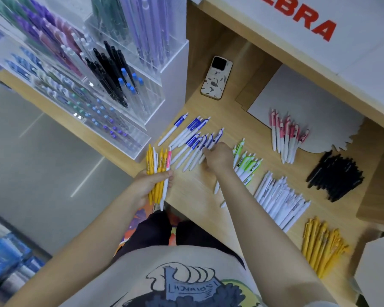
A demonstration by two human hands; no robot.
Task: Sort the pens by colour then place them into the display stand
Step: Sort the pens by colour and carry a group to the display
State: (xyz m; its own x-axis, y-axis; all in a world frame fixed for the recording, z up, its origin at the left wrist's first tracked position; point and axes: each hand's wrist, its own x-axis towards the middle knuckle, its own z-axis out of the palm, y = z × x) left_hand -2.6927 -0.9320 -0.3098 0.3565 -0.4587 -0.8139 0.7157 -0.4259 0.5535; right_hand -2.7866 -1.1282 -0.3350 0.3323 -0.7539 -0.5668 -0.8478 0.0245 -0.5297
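Six little piles of plastic pens lie on our light wooden table (193, 189). We hold a bunch of yellow pens (157, 173), with one pink-topped and one white pen mixed in, in our left hand (150, 183); its fingers are curled tight around the bunch, just past the table's near edge. Our right hand (217, 157) rests on the white pens with blue tops (192, 140), and its fingers bend down onto them, but we cannot tell if they pinch one. Just beside that hand lie the white pens with green tops (247, 165). Toward the far edge lie the white pens with pink tops (286, 138), partly on a flat white card (297, 103). The black pens (337, 176) sit by the right edge, the all-white pens (279, 200) lie in the middle, and more yellow pens (321, 247) lie near the near right corner. The clear plastic display stand (111, 89), full of pens, stands on the left side. A phone in a patterned case (216, 78) lies behind it.
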